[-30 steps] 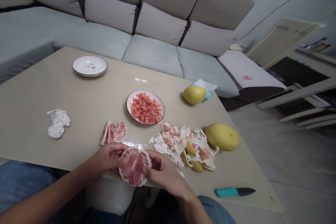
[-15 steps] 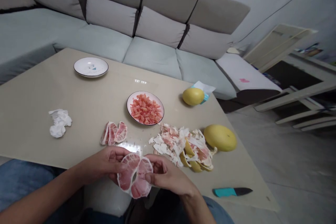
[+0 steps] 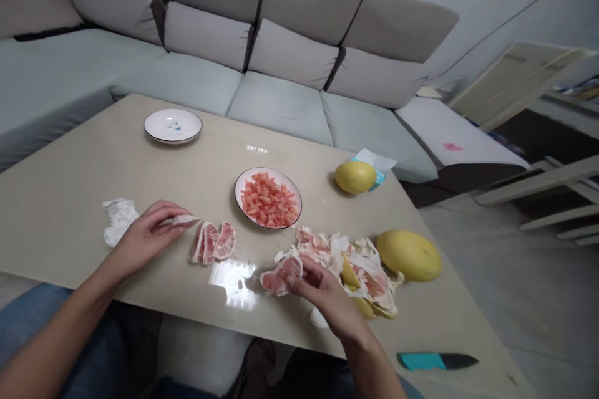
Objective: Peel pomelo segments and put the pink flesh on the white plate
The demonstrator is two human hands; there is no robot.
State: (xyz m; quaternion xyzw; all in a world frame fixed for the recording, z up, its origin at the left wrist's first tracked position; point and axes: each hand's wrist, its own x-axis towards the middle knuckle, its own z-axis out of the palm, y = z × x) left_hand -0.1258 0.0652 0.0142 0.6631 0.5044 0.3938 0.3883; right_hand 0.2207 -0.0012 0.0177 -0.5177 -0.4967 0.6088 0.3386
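Observation:
My left hand pinches a pale-edged pomelo segment just left of several unpeeled segments lying on the table. Held over the table in my right hand is another pomelo segment, its pink flesh and white membrane showing. Peels and torn membranes lie heaped just behind and to the right of that hand. Beyond the segments, a dark-rimmed plate carries a mound of pink pomelo pulp.
Crumpled white tissue lies by my left hand. A second plate sits far left. One yellow pomelo rests against a tissue pack, another pomelo beside the peels. A turquoise-handled knife lies near the right edge.
The joined pomelo segments held by both hands have come apart. My left hand has moved left and forward with one piece; my right hand has moved right and forward with the other.

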